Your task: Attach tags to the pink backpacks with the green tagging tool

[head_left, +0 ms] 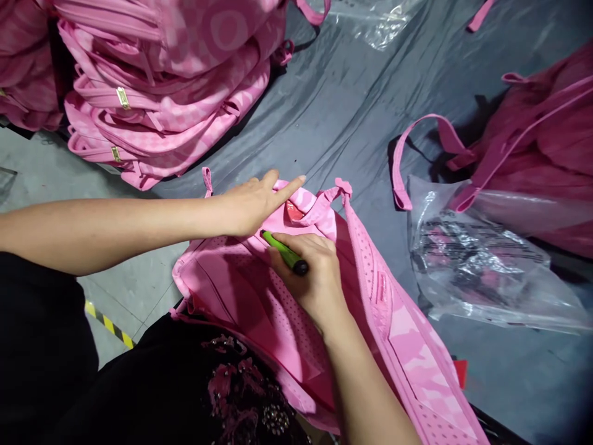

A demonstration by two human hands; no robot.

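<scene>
At the worktop's (333,117) near edge, our pink backpack (241,290) gapes open. Our left hand (257,201) lies spread on it; our right hand (315,266) grips a green pen-like tool (283,250), apparently working there. The next move likely needs taut fabric. Beyond, room lies between stacked backpacks (167,93) toward the left edge and plastic packaging (486,259).

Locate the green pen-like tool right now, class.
In the head view, the green pen-like tool is near the centre, in the right hand, just below the left hand and over the open pink bag.
</scene>
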